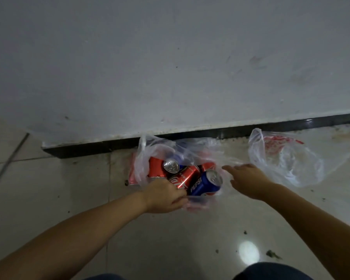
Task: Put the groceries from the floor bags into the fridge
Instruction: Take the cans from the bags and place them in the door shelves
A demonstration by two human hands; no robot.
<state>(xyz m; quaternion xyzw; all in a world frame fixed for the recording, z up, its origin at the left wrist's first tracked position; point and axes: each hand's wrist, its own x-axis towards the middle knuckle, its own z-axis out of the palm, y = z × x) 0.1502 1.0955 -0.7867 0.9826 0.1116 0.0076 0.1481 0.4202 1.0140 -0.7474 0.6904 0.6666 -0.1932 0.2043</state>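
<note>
- Nearest me, the person is crouching over the floor [170, 239], both bare arms stretching forward and down toward the bags by the wall.
- The left hand [164, 196] is curling around the near edge of the can bag [148, 152], fingers pinching the clear plastic just beside a red can [183, 178]; whether they are also touching the can itself I cannot tell.
- The right hand [249, 180] is hovering flat with fingers spread and relaxed, holding nothing, just right of the blue can [205, 183].
- The cans are lying jumbled inside the open bag: the blue can on its side at the front, red ones behind and to the left, one silver top [171, 165] facing up.
- To do this step well, I would say the left hand should be holding the bag mouth down and wide while the right is closing around the blue can's body, lifting it straight out so the thin plastic is not dragging the others along.
- Cans are round and slick, so a full wrap is probably safer than a fingertip pinch.
- Further right, a second bag [281, 158] is lying slack, seemingly empty.
- Beyond, the dark skirting [271, 126] is running under the pale wall [170, 57]; the fridge is not showing.
</note>
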